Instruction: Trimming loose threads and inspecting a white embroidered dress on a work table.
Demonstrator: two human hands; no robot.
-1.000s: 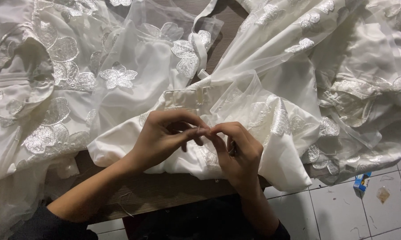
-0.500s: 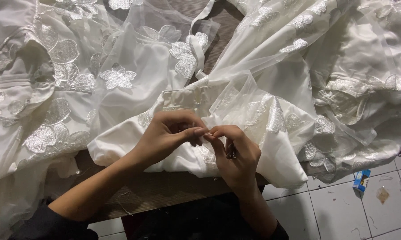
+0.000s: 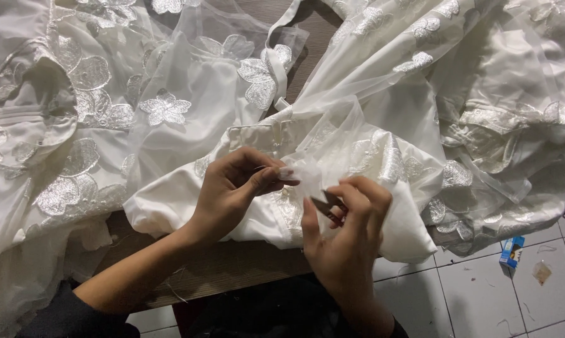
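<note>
Left hand (image 3: 232,191): fingers pinch a fold of the white sheer lace-embroidered garment (image 3: 332,150).
Right hand (image 3: 345,228): fingers closed around small metal thread snips (image 3: 328,203).
Garment: heaped across the wooden surface (image 3: 232,266).

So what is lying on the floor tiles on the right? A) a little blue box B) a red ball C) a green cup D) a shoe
A: a little blue box lies on the white floor tiles, right of the hands and below the white dress.
</note>
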